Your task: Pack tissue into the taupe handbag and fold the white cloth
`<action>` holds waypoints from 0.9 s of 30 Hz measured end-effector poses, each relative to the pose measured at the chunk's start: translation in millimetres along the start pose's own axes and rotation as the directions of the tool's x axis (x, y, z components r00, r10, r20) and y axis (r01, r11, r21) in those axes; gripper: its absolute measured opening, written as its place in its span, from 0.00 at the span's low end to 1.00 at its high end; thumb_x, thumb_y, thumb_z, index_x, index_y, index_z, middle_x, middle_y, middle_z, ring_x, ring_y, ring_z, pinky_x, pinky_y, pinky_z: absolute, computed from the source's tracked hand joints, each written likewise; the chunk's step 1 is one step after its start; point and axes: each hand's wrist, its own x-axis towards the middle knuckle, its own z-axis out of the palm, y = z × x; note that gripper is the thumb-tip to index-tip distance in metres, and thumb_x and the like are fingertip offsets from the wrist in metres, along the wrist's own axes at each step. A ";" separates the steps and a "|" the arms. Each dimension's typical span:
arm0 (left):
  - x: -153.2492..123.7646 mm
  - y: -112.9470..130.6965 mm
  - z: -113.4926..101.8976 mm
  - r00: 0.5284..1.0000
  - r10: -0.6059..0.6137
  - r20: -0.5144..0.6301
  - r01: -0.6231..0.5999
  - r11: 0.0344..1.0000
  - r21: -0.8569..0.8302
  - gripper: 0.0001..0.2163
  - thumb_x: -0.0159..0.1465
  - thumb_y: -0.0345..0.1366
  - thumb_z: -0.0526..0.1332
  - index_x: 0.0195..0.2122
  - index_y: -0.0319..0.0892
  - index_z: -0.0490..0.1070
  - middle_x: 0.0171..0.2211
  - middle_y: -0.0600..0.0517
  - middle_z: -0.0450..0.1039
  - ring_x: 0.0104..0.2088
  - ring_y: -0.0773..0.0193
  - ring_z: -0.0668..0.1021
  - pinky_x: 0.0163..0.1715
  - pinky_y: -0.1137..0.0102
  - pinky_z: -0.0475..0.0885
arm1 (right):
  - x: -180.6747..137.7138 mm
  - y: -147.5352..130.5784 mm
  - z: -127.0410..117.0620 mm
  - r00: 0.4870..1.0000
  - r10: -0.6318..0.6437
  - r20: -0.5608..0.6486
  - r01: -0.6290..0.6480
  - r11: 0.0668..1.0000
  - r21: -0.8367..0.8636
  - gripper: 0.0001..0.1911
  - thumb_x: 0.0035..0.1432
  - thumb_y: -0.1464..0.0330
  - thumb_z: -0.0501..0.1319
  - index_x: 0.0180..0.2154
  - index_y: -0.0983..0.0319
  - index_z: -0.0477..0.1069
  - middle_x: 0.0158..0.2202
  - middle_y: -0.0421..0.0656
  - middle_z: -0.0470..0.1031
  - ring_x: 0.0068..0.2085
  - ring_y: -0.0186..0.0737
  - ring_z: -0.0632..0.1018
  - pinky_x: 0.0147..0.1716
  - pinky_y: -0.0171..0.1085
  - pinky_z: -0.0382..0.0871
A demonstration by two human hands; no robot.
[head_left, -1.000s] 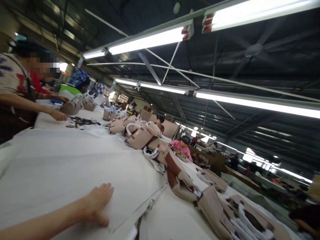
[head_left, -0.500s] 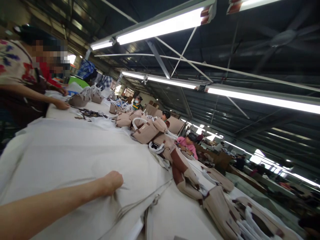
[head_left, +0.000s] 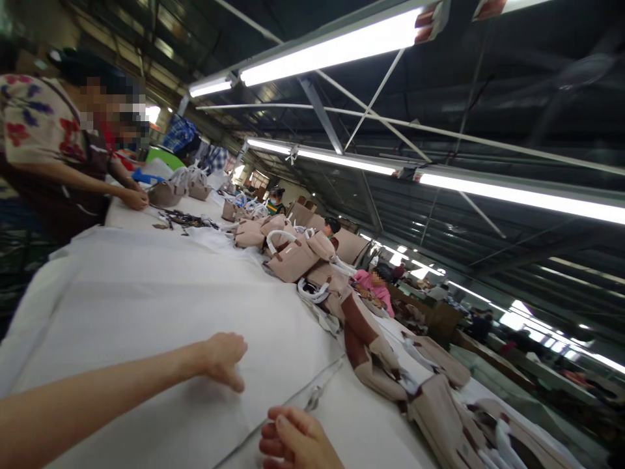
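A large white fabric sheet (head_left: 146, 306) lies spread over the long table. My left hand (head_left: 223, 358) reaches in from the lower left and rests on the sheet with fingertips down, fingers loosely apart, holding nothing. My right hand (head_left: 295, 441) shows at the bottom edge with its fingers curled right at the sheet's near edge; whether it grips the fabric is unclear. A thin strip or zipper (head_left: 317, 391) lies just beyond that hand.
Beige and brown handbags with white handles (head_left: 297, 257) lie in a row along the right side of the table (head_left: 361, 423), with more near the front right (head_left: 439, 417). A co-worker in a floral top (head_left: 53, 150) works at the far left end. Other people sit beyond.
My left hand had bunched the sheet half a second ago; now it has let go and the sheet lies flatter. My right hand has come into view at the bottom. The view has shifted slightly.
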 end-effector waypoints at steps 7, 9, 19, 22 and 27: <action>5.7 27.9 25.1 0.996 0.075 0.036 -0.076 0.997 0.017 0.28 0.52 0.42 0.71 0.51 0.31 0.76 0.55 0.29 0.74 0.55 0.37 0.77 0.55 0.50 0.74 | 13.3 5.9 -24.4 0.996 -0.021 -0.087 0.018 0.999 -0.039 0.44 0.28 0.43 0.79 0.41 0.66 0.74 0.34 0.45 0.80 0.31 0.37 0.80 0.28 0.33 0.72; 14.7 25.5 29.4 0.996 0.089 0.024 -0.089 0.996 0.016 0.15 0.55 0.34 0.67 0.43 0.34 0.79 0.46 0.33 0.79 0.49 0.40 0.80 0.51 0.52 0.76 | 21.6 4.2 -27.6 0.993 -0.027 -0.114 0.024 0.999 -0.028 0.43 0.31 0.43 0.78 0.42 0.65 0.74 0.34 0.45 0.80 0.32 0.37 0.81 0.29 0.34 0.73; 33.4 -0.2 27.1 0.991 0.135 -0.018 -0.136 0.988 -0.073 0.13 0.50 0.24 0.59 0.31 0.40 0.82 0.32 0.44 0.83 0.34 0.52 0.83 0.36 0.65 0.76 | 41.6 -7.3 -20.1 0.998 -0.008 -0.069 0.014 0.996 0.088 0.30 0.36 0.51 0.79 0.32 0.67 0.75 0.34 0.52 0.82 0.34 0.44 0.83 0.33 0.35 0.77; 36.4 -2.7 20.8 0.991 0.132 -0.005 -0.131 0.984 -0.119 0.14 0.46 0.23 0.58 0.28 0.41 0.82 0.29 0.46 0.83 0.30 0.56 0.81 0.32 0.68 0.73 | 46.5 4.1 -18.5 0.999 0.017 0.035 -0.022 0.990 0.142 0.30 0.38 0.53 0.79 0.35 0.68 0.76 0.36 0.54 0.83 0.34 0.43 0.84 0.32 0.35 0.77; 35.1 -0.3 13.2 0.993 0.116 0.014 -0.110 0.968 -0.225 0.13 0.42 0.23 0.56 0.22 0.40 0.79 0.21 0.50 0.79 0.23 0.62 0.74 0.25 0.70 0.67 | 48.9 13.3 -21.9 0.993 0.014 0.118 -0.036 0.981 0.192 0.30 0.41 0.52 0.79 0.36 0.68 0.76 0.35 0.53 0.83 0.33 0.42 0.84 0.29 0.33 0.77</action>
